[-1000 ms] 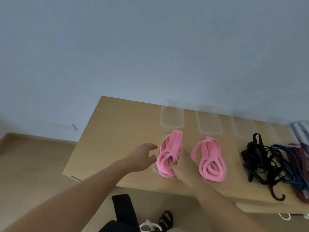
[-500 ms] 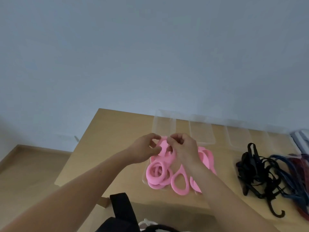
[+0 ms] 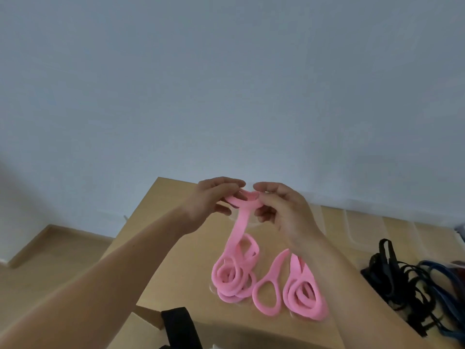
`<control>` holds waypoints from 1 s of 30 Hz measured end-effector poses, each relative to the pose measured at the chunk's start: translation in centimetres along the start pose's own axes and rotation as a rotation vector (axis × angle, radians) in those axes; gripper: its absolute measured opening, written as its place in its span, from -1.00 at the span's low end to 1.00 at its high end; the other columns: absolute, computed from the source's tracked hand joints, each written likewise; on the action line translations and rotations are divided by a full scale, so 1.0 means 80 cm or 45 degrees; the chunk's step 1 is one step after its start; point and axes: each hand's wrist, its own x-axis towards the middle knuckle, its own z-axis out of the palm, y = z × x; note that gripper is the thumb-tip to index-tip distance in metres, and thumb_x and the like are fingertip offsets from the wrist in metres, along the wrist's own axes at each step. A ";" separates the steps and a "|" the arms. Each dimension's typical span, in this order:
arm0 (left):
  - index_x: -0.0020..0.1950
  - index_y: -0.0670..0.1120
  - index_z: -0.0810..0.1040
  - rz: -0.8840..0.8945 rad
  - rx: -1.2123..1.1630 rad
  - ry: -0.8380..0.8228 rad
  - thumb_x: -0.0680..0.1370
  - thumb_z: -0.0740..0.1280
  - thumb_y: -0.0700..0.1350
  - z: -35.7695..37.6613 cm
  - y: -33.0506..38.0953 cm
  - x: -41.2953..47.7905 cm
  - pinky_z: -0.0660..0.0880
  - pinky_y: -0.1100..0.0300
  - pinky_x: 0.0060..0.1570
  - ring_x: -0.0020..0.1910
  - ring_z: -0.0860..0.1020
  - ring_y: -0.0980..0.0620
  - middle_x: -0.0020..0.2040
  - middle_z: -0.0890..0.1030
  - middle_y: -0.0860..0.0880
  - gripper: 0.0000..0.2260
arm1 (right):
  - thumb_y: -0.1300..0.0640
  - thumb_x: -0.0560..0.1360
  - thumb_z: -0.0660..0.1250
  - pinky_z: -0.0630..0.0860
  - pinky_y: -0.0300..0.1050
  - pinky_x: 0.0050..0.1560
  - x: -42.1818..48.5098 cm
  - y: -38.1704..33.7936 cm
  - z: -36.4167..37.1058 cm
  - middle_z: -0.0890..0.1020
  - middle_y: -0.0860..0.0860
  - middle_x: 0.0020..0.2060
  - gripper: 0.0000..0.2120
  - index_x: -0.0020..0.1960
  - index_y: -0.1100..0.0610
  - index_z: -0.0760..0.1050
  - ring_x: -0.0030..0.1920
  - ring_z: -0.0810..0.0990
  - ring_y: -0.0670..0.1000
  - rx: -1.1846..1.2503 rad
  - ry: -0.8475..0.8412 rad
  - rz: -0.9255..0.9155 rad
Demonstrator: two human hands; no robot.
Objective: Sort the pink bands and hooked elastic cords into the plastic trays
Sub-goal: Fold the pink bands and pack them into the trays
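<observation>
**Two hands hold one pink band above the tabletop**

The floor (image 3: 50, 253) shows at far left, beside the wooden tabletop (image 3: 161, 248). Above it the left hand (image 3: 214, 200) and right hand (image 3: 281, 210) meet, nearly touching. The fingers (image 3: 226, 182) of each are curled and pinch the top loop of one band (image 3: 241, 222). The band hangs down between the hands to a coiled heap (image 3: 231, 275) of bands on the tabletop. Just right of the heap lies a single open loop (image 3: 266, 293), then a second heap (image 3: 304, 293) partly behind the right wrist. Faint clear trays (image 3: 362, 230) line the far edge. At the right, black cords (image 3: 387, 268) and blue cords (image 3: 437, 275) lie tangled together — apart from the pink ones.
</observation>
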 end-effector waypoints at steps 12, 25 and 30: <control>0.19 -0.21 0.53 -0.002 0.052 -0.196 0.66 0.18 -0.19 -0.041 0.005 0.036 0.58 0.05 0.15 0.12 0.63 -0.15 0.12 0.63 -0.27 -0.80 | 0.15 0.40 0.45 0.47 -0.19 -0.40 0.038 -0.035 0.047 0.61 0.08 -0.29 -0.82 -0.02 0.18 0.64 -0.40 0.51 -0.01 0.273 0.047 0.265; 0.10 -0.21 0.45 -0.234 -0.155 -0.665 0.61 0.30 -0.08 -0.067 0.012 0.041 0.61 -0.02 -0.18 -0.15 0.67 -0.24 -0.04 0.67 -0.27 -0.80 | 0.21 0.46 0.44 0.44 -0.36 -0.34 0.050 -0.041 0.053 0.64 -0.10 -0.22 -0.82 -0.06 -0.07 0.66 -0.30 0.55 -0.16 -0.625 0.427 -0.154; 0.10 -0.24 0.52 -0.301 -0.316 -0.556 0.56 0.31 -0.19 -0.066 0.021 0.037 0.60 0.04 -0.18 -0.14 0.67 -0.21 -0.02 0.66 -0.32 -0.83 | 0.28 0.43 0.44 0.45 -0.41 -0.23 0.045 -0.038 0.067 0.66 -0.26 -0.17 -0.68 -0.19 -0.17 0.62 -0.22 0.53 -0.23 -0.832 0.365 -0.435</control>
